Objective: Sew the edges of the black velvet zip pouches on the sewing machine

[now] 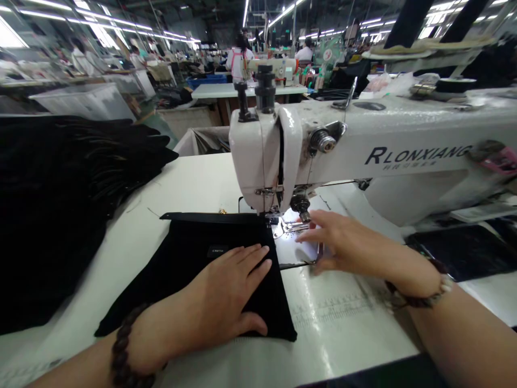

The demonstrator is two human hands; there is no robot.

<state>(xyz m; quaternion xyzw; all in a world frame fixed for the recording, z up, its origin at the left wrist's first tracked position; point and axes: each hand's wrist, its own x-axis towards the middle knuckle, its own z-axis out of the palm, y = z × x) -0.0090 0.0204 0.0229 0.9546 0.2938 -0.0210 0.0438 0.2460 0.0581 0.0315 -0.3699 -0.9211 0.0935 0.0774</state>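
Note:
My left hand (226, 293) lies flat, fingers stretched out, on a black fabric piece (189, 253) with a small label, spread on the white sewing table (121, 253). The fabric's right edge sits beside the presser foot (288, 223) of a white sewing machine (363, 151). My right hand (351, 248) rests on the lit needle plate, fingers extended toward the presser foot, holding nothing visible. A bead bracelet is on each wrist.
A tall stack of black fabric pieces (60, 188) fills the table's left side. A dark tray (460, 250) lies at the right under the machine arm. Behind are other sewing stations (258, 81), bins and several workers.

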